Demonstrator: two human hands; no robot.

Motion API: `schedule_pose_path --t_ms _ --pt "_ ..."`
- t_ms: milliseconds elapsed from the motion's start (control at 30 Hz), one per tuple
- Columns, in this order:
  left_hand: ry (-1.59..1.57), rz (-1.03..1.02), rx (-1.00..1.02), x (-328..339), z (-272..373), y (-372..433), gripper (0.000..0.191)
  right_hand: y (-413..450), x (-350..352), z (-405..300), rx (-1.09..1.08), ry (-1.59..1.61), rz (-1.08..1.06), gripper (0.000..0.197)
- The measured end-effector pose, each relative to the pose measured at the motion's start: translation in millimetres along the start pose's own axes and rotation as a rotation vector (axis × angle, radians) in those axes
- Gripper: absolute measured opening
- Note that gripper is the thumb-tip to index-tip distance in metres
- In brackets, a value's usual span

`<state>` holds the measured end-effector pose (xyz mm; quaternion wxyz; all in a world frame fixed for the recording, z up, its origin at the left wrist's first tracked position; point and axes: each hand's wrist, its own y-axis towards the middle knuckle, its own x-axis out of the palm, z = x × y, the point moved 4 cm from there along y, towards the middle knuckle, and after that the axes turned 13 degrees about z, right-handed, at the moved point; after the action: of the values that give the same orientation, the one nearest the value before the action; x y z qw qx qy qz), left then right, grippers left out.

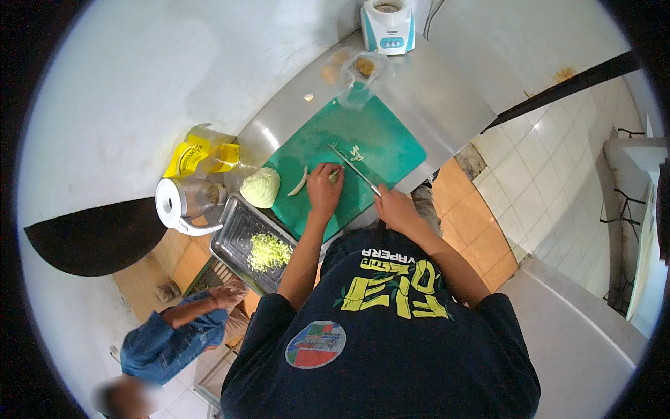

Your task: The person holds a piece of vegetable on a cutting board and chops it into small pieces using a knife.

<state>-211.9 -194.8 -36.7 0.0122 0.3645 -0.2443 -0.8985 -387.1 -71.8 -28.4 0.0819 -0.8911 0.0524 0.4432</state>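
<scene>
My right hand [399,210] grips the handle of a kitchen knife [355,168], its blade angled up and left over a green cutting board [390,123]. To the left of the blade, the curled fingers of my left hand [324,189] hold a small pale green vegetable piece [333,177], partly hidden by them. Thin cut strips [356,153] lie just beyond the knife. Beside my left hand rests a slender pale wedge [298,183], likely cabbage. A cabbage head [260,187] sits at the board's left edge.
A metal tray [224,242] holds shredded cabbage [267,252]. Left of the board stand a blender jug [196,201] and a yellow-labelled plastic pouch [201,155]. A clear plastic bag [361,86] overlaps the board's far corner, near a blender base [388,29]. Another person [172,335] is at lower left.
</scene>
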Motion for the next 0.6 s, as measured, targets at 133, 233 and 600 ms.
schedule_pose_path --t_ms 133,233,600 --pt "-0.008 -0.027 -0.097 -1.8 -3.5 -2.3 0.010 -18.8 -21.9 -0.6 -0.064 0.070 0.112 0.027" --pt "-0.018 -0.025 -0.121 -4.0 -4.6 -2.1 0.011 -24.9 -19.9 4.4 0.003 0.010 -0.026 0.028" --pt "-0.005 0.020 -0.116 2.1 -6.5 -3.9 0.008 3.4 -1.8 4.2 -0.094 -0.059 -0.088 0.032"
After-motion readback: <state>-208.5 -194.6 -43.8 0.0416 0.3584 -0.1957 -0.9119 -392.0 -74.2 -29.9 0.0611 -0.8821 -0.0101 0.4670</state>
